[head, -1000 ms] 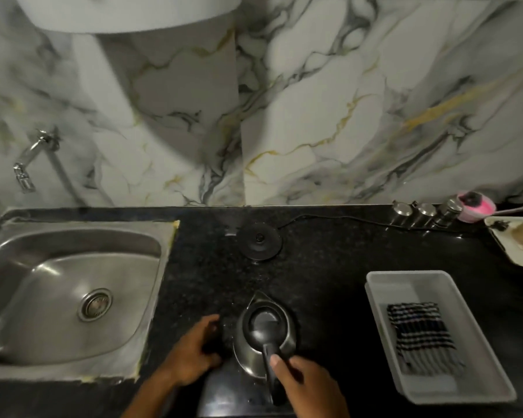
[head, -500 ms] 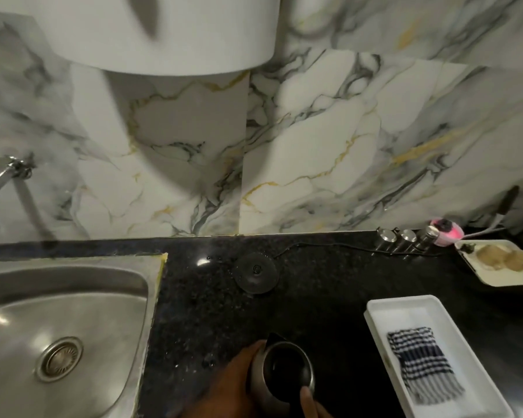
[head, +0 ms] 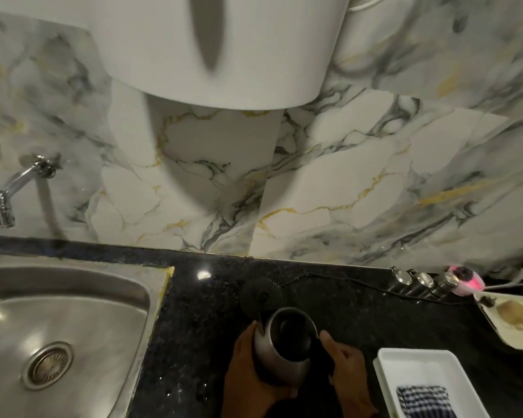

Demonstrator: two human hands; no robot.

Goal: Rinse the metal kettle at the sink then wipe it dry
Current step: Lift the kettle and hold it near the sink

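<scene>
Over on the left, the steel sink (head: 64, 327) is sitting empty with its drain (head: 47, 365) showing, and the wall tap (head: 15, 191) is hanging above its back edge with no water visibly running, so the rinse is probably not started yet. Across the rest of the frame the black counter (head: 206, 327) is running toward the right, speckled with what looks like droplets.

Down at the right corner a white tray (head: 384, 362) is holding a checked cloth (head: 417, 401), parked within easy reach, presumably for the drying step. Farther back, a white plate (head: 492, 325) with brownish stuff on it is resting near the wall, well out of the working area.

At bottom centre the metal kettle (head: 280, 354) is being held above the counter, lid off and mouth open toward the camera. The left hand (head: 248, 372) is cupping the body from the sink side, fingers wrapping under it, likely to steady the weight. The right hand (head: 344, 369) is closing around the dark handle side; the exact grip is hard to make out in the shadow. Two hands makes sense for carrying it left to the tap.

Just behind the kettle, the round black power base (head: 261, 292) is sitting on the counter with its cord (head: 329, 280) trailing along the wall, kept clear of the sink so it's staying dry.
</scene>
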